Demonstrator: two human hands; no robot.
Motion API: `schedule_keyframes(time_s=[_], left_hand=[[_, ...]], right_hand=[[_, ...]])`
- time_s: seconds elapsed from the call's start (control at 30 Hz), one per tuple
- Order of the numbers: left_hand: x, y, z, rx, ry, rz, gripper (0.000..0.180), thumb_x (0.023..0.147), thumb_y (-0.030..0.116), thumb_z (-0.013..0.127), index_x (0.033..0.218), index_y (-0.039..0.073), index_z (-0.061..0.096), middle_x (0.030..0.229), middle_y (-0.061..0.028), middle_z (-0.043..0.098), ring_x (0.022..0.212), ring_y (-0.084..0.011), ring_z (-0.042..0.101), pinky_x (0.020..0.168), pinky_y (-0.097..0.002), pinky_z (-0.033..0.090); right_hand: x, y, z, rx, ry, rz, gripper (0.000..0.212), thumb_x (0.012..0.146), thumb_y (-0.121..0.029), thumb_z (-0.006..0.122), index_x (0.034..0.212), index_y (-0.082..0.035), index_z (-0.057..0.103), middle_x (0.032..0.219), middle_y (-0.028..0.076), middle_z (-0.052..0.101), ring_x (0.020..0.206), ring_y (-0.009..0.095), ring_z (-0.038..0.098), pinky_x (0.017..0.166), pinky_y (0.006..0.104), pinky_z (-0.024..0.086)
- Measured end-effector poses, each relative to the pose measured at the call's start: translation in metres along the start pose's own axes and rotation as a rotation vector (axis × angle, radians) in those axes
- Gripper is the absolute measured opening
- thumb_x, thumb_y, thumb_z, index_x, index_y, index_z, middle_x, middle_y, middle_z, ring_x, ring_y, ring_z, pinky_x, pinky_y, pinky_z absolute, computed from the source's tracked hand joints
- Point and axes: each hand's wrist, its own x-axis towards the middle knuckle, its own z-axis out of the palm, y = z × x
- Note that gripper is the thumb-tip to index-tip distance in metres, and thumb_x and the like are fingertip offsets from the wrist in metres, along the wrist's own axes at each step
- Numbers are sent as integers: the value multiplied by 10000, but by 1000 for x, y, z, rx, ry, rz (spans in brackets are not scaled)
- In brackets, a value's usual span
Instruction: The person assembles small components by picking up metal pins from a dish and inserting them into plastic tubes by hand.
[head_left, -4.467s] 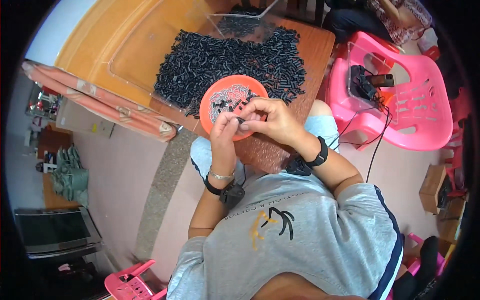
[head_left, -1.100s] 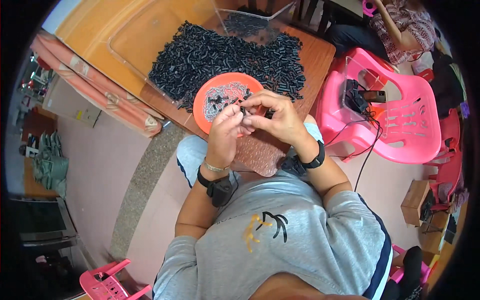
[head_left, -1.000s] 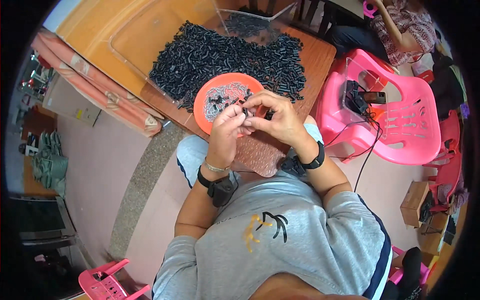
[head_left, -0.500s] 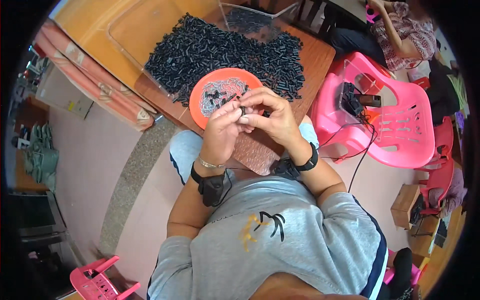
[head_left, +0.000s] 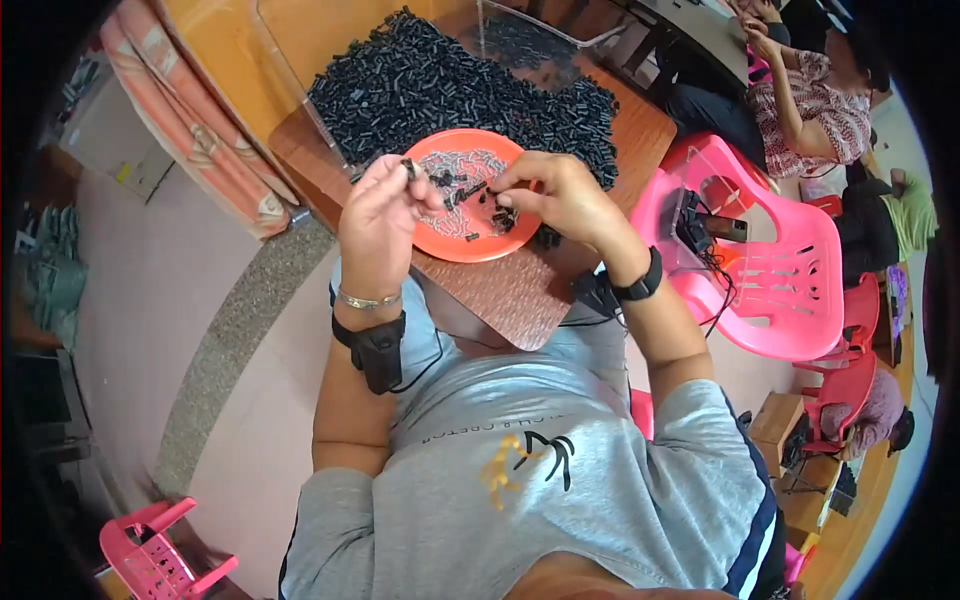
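Observation:
An orange plate (head_left: 465, 248) holds many small clear pieces (head_left: 470, 165) and some small black parts (head_left: 507, 218). At its left side my left hand (head_left: 375, 225) is raised, thumb and fingers pinching a small dark part (head_left: 408, 167) whose exact kind is too small to tell. My right hand (head_left: 575, 200) reaches over the plate's right side. Its thumb and forefinger are closing together beside the black parts; whether something sits between the tips is too small to make out. Behind the plate spreads a large heap of short black tube-like pieces (head_left: 450, 85).
The brown table (head_left: 500, 295) has a corner pointing toward my lap. Clear plastic bins (head_left: 545, 40) stand around the heap. To the right, a pink chair (head_left: 790, 270) carries black devices and cables. Another person (head_left: 810, 110) sits beyond it. A patterned curtain (head_left: 190, 120) hangs at left.
My hands, together in front of the plate before, have moved apart: the left hand up and leftward with the dark part, the right hand over the plate. The plate is now less covered.

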Motion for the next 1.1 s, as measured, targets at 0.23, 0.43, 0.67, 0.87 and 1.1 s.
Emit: schedule_keyframes(time_s=[0.23,0.43,0.67,0.87,1.1], left_hand=[[1,-2,0,-34,39,28,125,922,165,449,876,53,479,782,-51,510,732,-171,544,692,-289,444],[2,-3,-4,-47,58,-24,121,916,165,458,869,60,495,768,-41,533,705,-160,558,666,-278,440],[3,-4,-7,-16,82,-36,126,915,170,457,881,57,501,767,-42,542,699,-158,562,658,-277,443],[2,-2,-10,-16,63,-13,155,933,164,426,900,36,508,778,-68,539,737,-202,556,676,-304,455],[2,-3,-11,0,68,-15,159,932,176,429,904,39,506,791,-68,546,736,-196,561,676,-301,456]], right_hand=[[15,3,32,-144,-496,-104,122,693,-124,683,808,-84,682,799,98,649,765,255,634,670,354,487],[13,2,50,-454,-436,-182,110,687,-118,621,784,-101,671,779,110,644,751,310,627,645,419,488],[7,0,48,-454,-359,-231,108,701,-121,602,780,-83,666,766,127,633,756,314,627,661,429,493],[12,-2,30,-671,-357,-157,99,713,-157,602,782,-97,640,740,89,601,743,289,610,632,390,489],[25,-7,42,-509,-331,-164,120,666,-137,656,766,-76,627,754,90,603,751,290,614,647,399,488]])
